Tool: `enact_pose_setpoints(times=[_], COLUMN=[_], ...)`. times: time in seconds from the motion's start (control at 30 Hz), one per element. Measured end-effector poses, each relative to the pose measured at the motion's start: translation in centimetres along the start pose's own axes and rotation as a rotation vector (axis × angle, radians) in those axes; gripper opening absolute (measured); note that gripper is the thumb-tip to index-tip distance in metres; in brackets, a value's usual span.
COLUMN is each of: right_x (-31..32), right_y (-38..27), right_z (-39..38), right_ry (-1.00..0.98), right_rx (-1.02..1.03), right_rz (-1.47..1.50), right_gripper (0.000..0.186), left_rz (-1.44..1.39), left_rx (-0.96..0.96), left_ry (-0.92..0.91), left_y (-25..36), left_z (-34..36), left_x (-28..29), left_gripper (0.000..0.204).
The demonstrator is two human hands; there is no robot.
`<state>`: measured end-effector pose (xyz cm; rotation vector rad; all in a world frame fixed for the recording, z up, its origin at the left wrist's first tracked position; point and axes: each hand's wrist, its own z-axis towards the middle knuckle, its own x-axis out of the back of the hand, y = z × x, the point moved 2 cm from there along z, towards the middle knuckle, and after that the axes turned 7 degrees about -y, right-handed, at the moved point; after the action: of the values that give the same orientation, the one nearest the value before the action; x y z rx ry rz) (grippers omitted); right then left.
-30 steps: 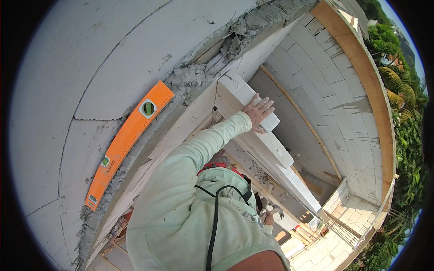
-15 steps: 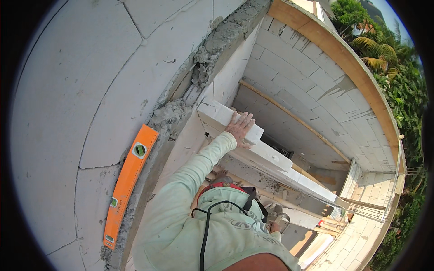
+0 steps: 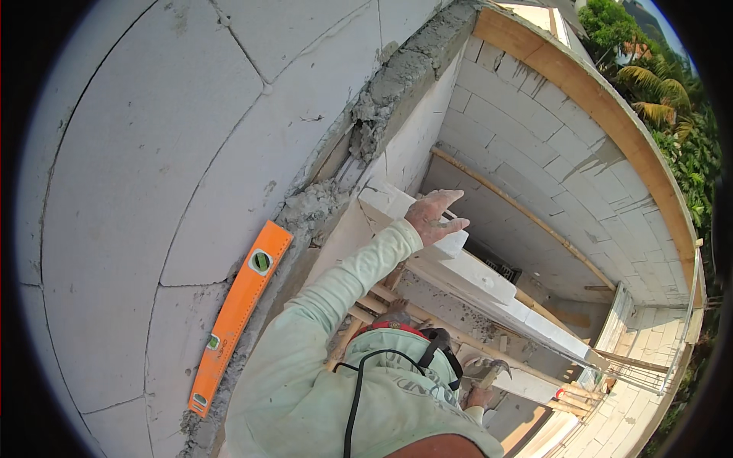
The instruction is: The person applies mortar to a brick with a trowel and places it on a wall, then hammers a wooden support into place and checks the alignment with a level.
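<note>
My left hand (image 3: 435,217) is at the far end of the left arm, fingers apart, over a white block (image 3: 385,200) on top of the low block wall (image 3: 489,284). Whether the palm touches the block I cannot tell. Lower down, my right hand (image 3: 479,397) is closed round the handle of what looks like a hammer (image 3: 498,368), with a curved metal head. An orange spirit level (image 3: 238,317) with green vials lies against the pale block wall at the left, beside the rough mortar edge (image 3: 313,202).
Bamboo poles (image 3: 519,217) span the block-walled space at the right, with others (image 3: 450,336) below me near my foot (image 3: 395,311). A wooden board (image 3: 565,72) edges the far wall. A black cord (image 3: 355,404) hangs over my shirt.
My left hand has gone from lying flat on the block to a raised pose with fingers pointing right. The right hand and hammer have come further into view. The whole view has shifted slightly.
</note>
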<state>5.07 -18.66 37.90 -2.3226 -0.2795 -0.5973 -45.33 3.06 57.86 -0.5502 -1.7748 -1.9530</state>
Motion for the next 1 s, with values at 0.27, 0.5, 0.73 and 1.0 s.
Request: enact_pose_setpoints(times=[0.27, 0.5, 0.73, 1.0], right_x=[-4.3, -10.4, -12.2, -14.3], right_y=[-23.1, -32.1, -34.8, -40.3], right_z=[-5.9, -12.9, -14.2, -16.3], right_ry=[-0.161, -0.090, -0.961, -0.984], right_rx=[0.517, 1.209, 0.635, 0.882], right_rz=[0.013, -0.172, 0.094, -0.027], right_gripper=[0.045, 0.057, 0.043, 0.048], left_rz=[-0.804, -1.129, -1.463, -1.009], left_rx=[0.156, -0.018, 0.051, 0.010], left_ry=[-0.593, -0.461, -0.369, -0.272], left_y=[4.3, 3.2, 5.9, 3.5], left_z=[-5.0, -3.4, -5.2, -9.5], left_x=[-13.2, -12.5, -5.9, 0.8], left_gripper=[0.097, 0.079, 0.058, 0.077])
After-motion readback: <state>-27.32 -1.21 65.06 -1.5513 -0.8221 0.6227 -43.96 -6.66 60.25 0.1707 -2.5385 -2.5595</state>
